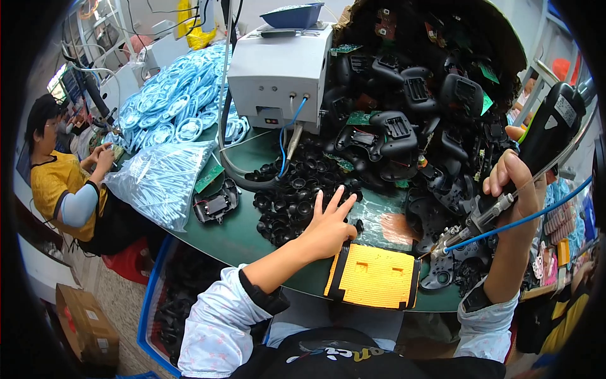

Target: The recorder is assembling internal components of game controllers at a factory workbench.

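While the left hand (328,228) reaches out beyond the left part of the yellow pad (372,276), its fingers are spread wide over the near side of a heap of small black caps (287,211); no grip on any of them shows, though I cannot tell whether the fingertips touch one. The heap lies beyond the pad and to its left. The right hand (524,186), above and to the right of the pad, has its fingers curled around a black handheld driver (552,123), whose metal nose (483,218) slants down toward the pad's right edge, with a blue hose (555,203) joined near the tip. The driver looks rigid and fairly weighty, its body probably smooth; a full wrap around the body should steady it, keeping fingers off the nose and leaving slack for the hose. The caps look light, perhaps slightly rubbery, and apt to roll or come up several together, so a thumb-and-forefinger pinch on the rim of one at the heap's edge nearest the pad seems best.
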{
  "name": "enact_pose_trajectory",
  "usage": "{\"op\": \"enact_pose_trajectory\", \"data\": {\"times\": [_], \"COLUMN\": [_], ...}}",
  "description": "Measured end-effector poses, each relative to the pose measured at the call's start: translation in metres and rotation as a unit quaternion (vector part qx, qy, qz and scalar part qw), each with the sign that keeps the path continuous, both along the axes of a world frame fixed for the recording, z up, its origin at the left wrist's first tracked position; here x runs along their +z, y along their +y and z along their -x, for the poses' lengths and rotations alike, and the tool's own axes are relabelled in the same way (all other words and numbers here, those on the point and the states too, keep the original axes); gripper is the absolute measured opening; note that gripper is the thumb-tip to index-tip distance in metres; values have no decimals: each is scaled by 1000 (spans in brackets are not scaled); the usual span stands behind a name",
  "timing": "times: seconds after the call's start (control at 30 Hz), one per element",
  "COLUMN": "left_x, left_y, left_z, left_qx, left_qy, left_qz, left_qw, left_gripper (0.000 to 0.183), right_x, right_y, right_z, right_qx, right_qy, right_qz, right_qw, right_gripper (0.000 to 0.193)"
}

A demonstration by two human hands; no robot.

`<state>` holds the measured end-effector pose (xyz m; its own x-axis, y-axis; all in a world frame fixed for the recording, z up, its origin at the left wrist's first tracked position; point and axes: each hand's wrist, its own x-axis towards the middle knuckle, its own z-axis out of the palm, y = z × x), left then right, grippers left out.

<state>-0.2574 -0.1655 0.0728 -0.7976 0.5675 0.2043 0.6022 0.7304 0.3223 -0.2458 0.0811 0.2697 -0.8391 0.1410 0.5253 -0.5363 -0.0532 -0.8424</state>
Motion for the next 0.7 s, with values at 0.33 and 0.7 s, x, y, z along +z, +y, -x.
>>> {"op": "enact_pose_trajectory", "data": {"times": [0.33, 0.7], "left_x": [18, -13], "left_y": [-39, -51], "left_z": [-41, -80], "left_qx": [116, 400], "left_qy": [-61, -12], "left_qz": [21, -192], "left_qw": [991, 896], "left_gripper": [97, 93], "right_x": [-8, -22], "right_y": [13, 25], "right_z": [6, 15], "right_qx": [-15, -54], "right_qy": [-12, 0], "right_qz": [-17, -94], "right_qw": [1000, 994], "right_gripper": [39, 46]}}
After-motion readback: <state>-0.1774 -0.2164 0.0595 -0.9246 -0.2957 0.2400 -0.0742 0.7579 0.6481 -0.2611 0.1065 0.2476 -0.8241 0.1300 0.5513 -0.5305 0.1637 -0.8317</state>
